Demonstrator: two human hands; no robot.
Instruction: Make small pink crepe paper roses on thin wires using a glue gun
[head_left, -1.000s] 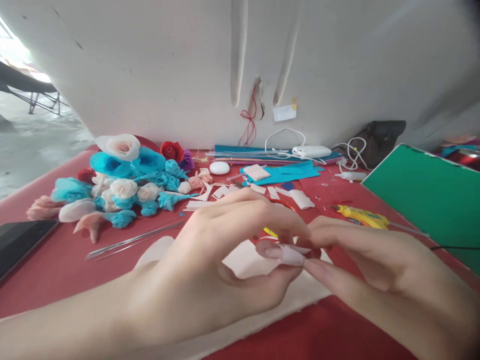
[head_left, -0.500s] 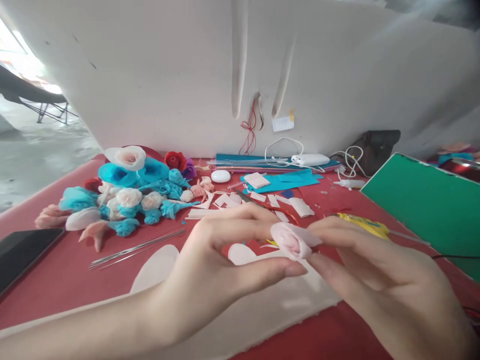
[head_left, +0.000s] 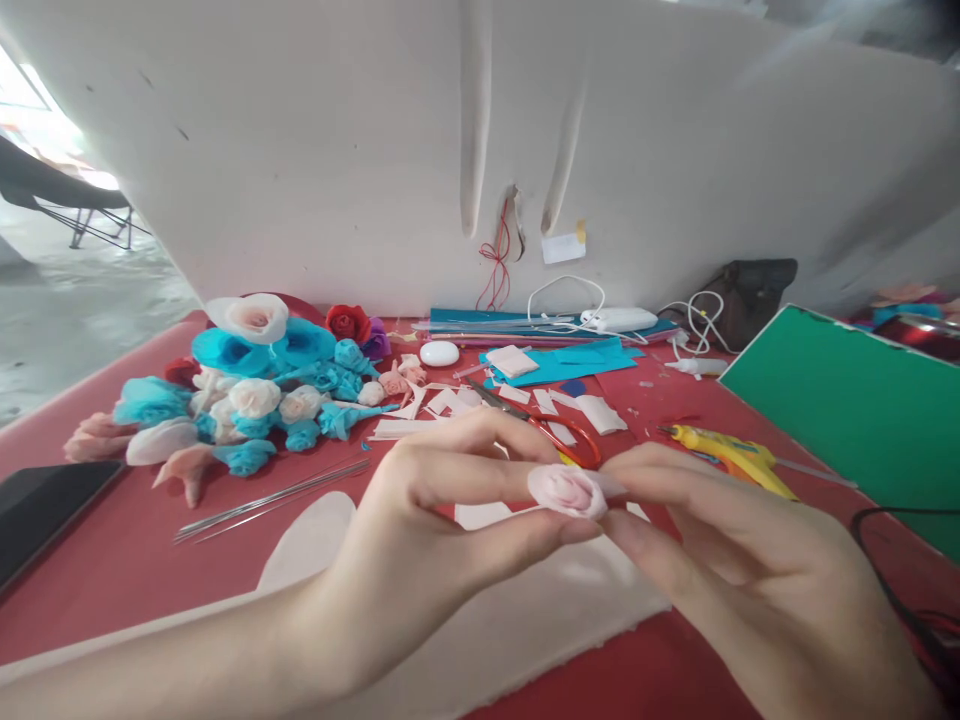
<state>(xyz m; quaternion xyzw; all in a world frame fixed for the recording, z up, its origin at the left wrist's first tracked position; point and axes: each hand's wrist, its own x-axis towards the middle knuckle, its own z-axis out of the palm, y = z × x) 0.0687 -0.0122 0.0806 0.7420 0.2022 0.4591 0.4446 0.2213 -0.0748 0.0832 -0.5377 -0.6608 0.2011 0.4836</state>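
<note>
A small pale pink paper rose (head_left: 571, 490) is held up between both my hands, its swirled petals facing me. My left hand (head_left: 450, 510) pinches its left edge between thumb and index finger. On the other side, my right hand (head_left: 720, 540) grips the rose's base with thumb and fingertips. Below them lies a pale cut sheet (head_left: 517, 610) with rounded edges. Just beyond my fingers are red-handled scissors (head_left: 577, 430), partly hidden behind my left hand. Pale cut paper pieces (head_left: 450, 402) lie scattered around them.
Many blue, white, pink and red paper flowers (head_left: 259, 397) are heaped at the left. Thin metal wires (head_left: 274, 500) lie nearer me. A yellow glue gun (head_left: 731, 455) and a green board (head_left: 862, 410) are at the right. Blue strips (head_left: 577, 360) and a white case (head_left: 439, 353) lie behind.
The rose has shifted slightly left and tipped, and my left thumb and index finger have closed onto its edge. My right hand has moved a little left, still holding it.
</note>
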